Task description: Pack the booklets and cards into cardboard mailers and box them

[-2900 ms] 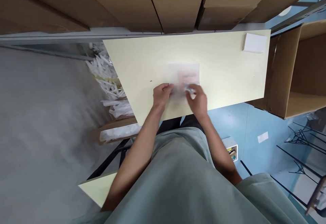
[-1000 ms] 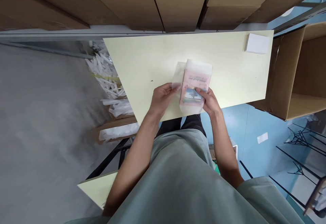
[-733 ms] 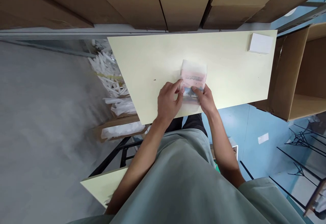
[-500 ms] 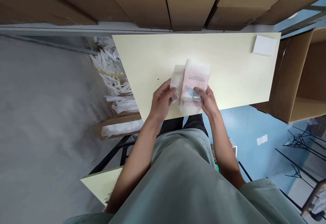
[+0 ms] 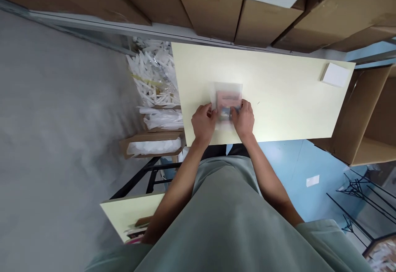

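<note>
A pink booklet-like item [image 5: 228, 98] with a blue picture sits inside a translucent sleeve or wrap [image 5: 232, 86], slightly blurred, over the pale table near its front edge. At the left edge of the wrap, my left hand [image 5: 204, 120] is closed, its fingers curled and the thumb pinching the translucent material. My right hand [image 5: 243, 118] grips the right side, its thumb lying across the pink face near the picture. Whether the pink item is a book or a flat box I cannot tell.
A white box [image 5: 335, 75] lies at the pale table's [image 5: 291, 99] far right corner. Brown cartons [image 5: 216, 12] line the shelf behind, and an open carton [image 5: 368, 115] stands to the right. Bags of white scraps [image 5: 156, 74] sit left of the table.
The translucent flap my left hand held out to the left now lies closer against the pink item. Both hands have drawn nearer together, and the head view has shifted.
</note>
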A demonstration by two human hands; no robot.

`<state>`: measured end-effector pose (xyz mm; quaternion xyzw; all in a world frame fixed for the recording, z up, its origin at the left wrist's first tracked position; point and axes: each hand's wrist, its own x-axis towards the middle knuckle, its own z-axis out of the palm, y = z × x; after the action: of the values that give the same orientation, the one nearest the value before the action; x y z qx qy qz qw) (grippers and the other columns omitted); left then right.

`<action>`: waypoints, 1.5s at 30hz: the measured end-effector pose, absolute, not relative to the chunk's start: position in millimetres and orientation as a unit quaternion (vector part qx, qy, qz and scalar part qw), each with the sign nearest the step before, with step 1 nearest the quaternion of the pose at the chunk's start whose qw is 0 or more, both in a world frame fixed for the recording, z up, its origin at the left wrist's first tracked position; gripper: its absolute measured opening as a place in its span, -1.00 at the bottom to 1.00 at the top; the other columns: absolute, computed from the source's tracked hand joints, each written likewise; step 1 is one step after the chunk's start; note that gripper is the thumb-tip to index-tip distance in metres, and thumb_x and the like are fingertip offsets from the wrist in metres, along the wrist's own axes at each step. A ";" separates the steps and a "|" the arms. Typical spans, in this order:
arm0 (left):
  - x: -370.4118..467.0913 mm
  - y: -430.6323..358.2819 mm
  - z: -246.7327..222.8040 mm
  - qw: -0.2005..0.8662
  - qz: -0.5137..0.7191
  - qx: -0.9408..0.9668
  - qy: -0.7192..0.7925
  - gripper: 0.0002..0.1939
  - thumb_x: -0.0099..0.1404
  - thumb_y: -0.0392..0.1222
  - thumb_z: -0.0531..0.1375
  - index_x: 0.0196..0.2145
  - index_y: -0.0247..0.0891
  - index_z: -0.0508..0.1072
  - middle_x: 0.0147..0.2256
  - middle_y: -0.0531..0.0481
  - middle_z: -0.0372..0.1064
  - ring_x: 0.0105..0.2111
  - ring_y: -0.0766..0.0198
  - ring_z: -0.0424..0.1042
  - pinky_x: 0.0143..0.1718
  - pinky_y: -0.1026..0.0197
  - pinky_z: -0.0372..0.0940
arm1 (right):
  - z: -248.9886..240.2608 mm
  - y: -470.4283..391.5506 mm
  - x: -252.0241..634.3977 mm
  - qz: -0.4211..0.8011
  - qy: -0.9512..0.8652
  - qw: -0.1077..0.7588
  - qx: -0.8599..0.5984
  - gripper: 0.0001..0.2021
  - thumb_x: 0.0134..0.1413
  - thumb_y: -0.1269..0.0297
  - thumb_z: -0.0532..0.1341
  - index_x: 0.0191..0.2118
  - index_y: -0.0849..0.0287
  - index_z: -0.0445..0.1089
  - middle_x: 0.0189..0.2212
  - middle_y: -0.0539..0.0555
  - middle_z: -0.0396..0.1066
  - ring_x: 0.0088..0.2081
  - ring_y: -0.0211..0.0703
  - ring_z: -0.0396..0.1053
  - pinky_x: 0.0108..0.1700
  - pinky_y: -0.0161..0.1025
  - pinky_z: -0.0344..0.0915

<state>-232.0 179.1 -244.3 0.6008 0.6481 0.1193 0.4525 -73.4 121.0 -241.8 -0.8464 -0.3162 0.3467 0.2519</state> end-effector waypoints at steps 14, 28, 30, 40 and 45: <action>-321.1 295.1 -246.4 0.275 0.200 0.566 0.751 -0.61 0.40 -0.26 0.16 0.09 -0.23 0.65 -0.10 -0.18 0.53 -0.19 0.06 0.55 0.11 -0.01 0.41 | -245.4 278.8 -188.0 0.408 -0.504 0.164 -0.743 -0.66 0.42 0.43 0.11 0.24 0.13 0.32 0.14 0.32 0.47 0.03 0.19 0.59 0.12 0.14 0.57; -278.7 312.4 -263.9 0.405 0.167 0.522 0.732 -0.63 0.40 -0.04 0.30 0.10 -0.20 0.57 0.02 -0.25 0.60 -0.07 -0.10 0.63 0.14 -0.12 0.39 | -249.1 256.0 -65.4 0.376 -0.405 0.269 -0.789 -0.64 0.28 0.26 0.22 0.16 0.11 0.47 -0.08 0.10 0.62 -0.28 -0.10 0.50 -0.05 -0.14 0.50; -275.7 307.8 -264.1 0.381 0.160 0.551 0.725 -0.74 0.44 -0.13 0.25 0.02 -0.19 0.61 -0.02 -0.22 0.61 -0.13 -0.04 0.62 0.09 -0.05 0.38 | -252.2 250.5 -63.1 0.355 -0.423 0.252 -0.795 -0.65 0.30 0.26 0.20 0.14 0.13 0.48 -0.07 0.14 0.60 -0.26 -0.07 0.50 -0.02 -0.12 0.49; -260.3 239.4 -199.1 0.342 0.118 0.664 0.654 -0.65 0.41 -0.30 0.21 0.11 -0.31 0.60 0.13 -0.38 0.54 0.21 -0.19 0.49 0.32 -0.13 0.33 | -202.1 244.5 -74.6 0.275 -0.474 0.214 -0.809 -0.53 0.38 0.26 0.19 0.32 0.27 0.41 0.21 0.39 0.42 0.03 0.13 0.58 0.15 0.07 0.54; -273.4 147.6 -134.6 0.333 0.258 0.604 0.676 -0.71 0.46 -0.26 0.20 0.07 -0.17 0.62 0.11 -0.24 0.60 0.20 -0.12 0.54 0.34 -0.14 0.39 | -134.1 187.1 -75.3 0.309 -0.565 0.354 -0.678 -0.54 0.45 0.03 0.16 0.28 0.15 0.45 0.20 0.36 0.47 0.13 0.16 0.53 0.18 0.16 0.54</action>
<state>-273.4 147.6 -134.6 0.6039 0.6763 0.2585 0.3334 -75.3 187.1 -134.1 -0.6780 -0.5655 0.3088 0.3539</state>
